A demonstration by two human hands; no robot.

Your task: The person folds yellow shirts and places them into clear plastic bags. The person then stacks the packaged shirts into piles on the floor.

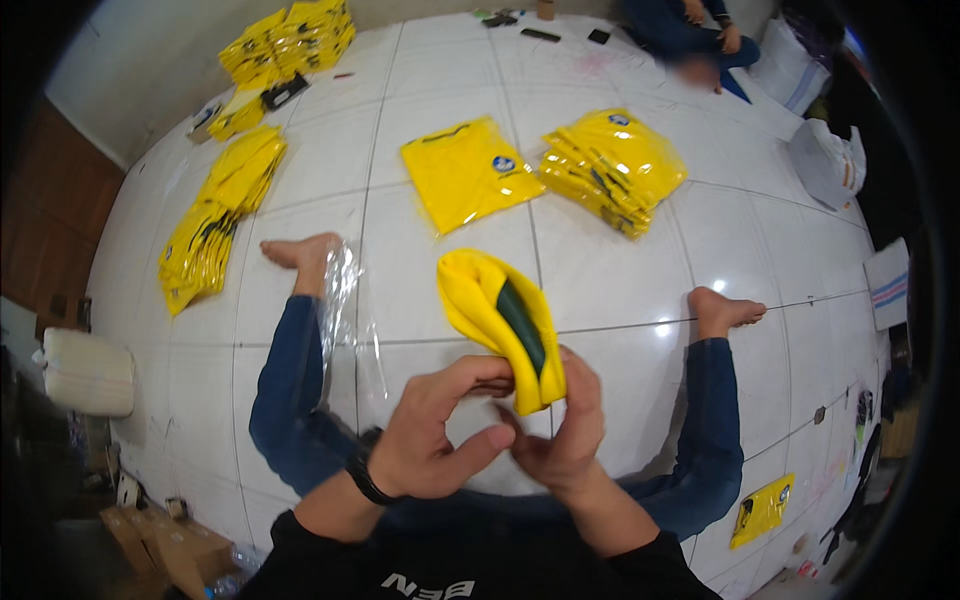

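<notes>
A folded yellow garment (470, 285) with a dark green strip along its inner fold stands upright in front of me, bent over and held at its near end. My left hand (435, 430) grips its lower left side with the fingertips, the thumb apart from the cloth. At the lower right edge, my right hand (570, 425) has its fingers wrapped round the fabric. Beyond the garment lies a flat yellow packet in clear plastic (465, 180) with a round blue mark. Empty clear plastic bags (345, 285) lie against my left shin.
Stacks of bagged yellow packets stand at right of centre (615, 170), left (220, 220) and far left (290, 45). A single packet (763, 510) lies near right. My legs are spread on the tiled floor (620, 270). Another person (690, 40) sits at the far right.
</notes>
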